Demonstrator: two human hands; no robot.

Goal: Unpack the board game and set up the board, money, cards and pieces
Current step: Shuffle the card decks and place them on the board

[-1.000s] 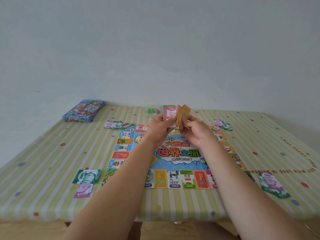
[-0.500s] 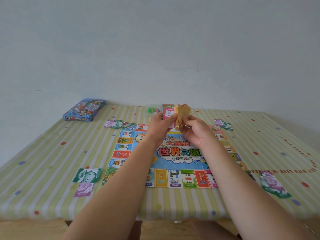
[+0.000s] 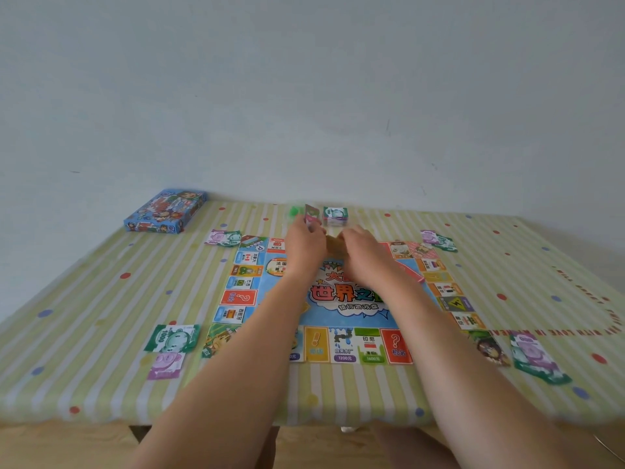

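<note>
The game board (image 3: 341,301) lies open in the middle of the table. Both hands are low over its far edge. My left hand (image 3: 304,247) grips a few pink cards (image 3: 311,216) that stick up from its fingers. My right hand (image 3: 362,250) holds a tan stack of cards (image 3: 334,246) down near the board, between the two hands. A stack of banknotes (image 3: 334,216) and green pieces (image 3: 295,211) sit just beyond the board. Red cards (image 3: 411,273) lie on the board's right side, partly hidden by my right arm.
The blue game box (image 3: 165,211) rests at the far left. Small piles of banknotes lie off the board's corners: far left (image 3: 223,237), far right (image 3: 438,240), near left (image 3: 172,338), near right (image 3: 534,357). A pale wall stands right behind the table.
Both hands have dropped from chest height to the board's far edge, carrying the cards. The banknote stack behind them now shows.
</note>
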